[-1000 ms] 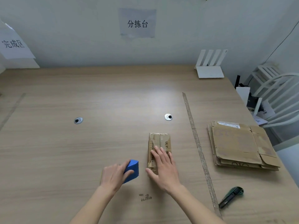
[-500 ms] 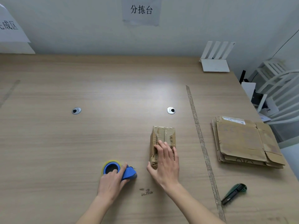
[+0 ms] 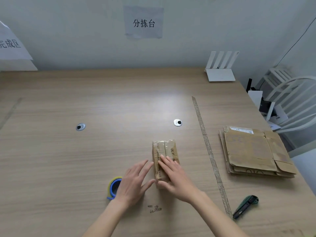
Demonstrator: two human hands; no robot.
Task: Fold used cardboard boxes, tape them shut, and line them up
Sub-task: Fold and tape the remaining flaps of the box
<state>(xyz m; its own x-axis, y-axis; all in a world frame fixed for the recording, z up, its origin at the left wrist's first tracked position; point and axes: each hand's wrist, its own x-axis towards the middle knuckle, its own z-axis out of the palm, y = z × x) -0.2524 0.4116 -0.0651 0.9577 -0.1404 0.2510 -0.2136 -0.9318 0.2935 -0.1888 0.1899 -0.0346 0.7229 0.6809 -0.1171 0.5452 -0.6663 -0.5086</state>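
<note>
A small brown cardboard box (image 3: 165, 150), taped along its top, stands on the wooden table (image 3: 102, 103) near the front middle. My right hand (image 3: 174, 178) lies flat on the near half of its top, thumb against the near end. My left hand (image 3: 135, 182) is beside the box's left side with straight, spread fingers, its fingertips close to the box. A blue tape dispenser (image 3: 113, 187) with a yellowish roll lies on the table just left of my left hand, partly hidden by it. A stack of flattened cardboard boxes (image 3: 253, 151) lies at the right.
A green utility knife (image 3: 245, 206) lies front right. A strip of tape (image 3: 209, 154) runs across the table between the box and the stack. A white router (image 3: 220, 74) stands at the back right, a white chair (image 3: 294, 103) beyond the table's right edge.
My left hand has let go of the tape dispenser and moved right to the box's left side. My right hand stays on the box top.
</note>
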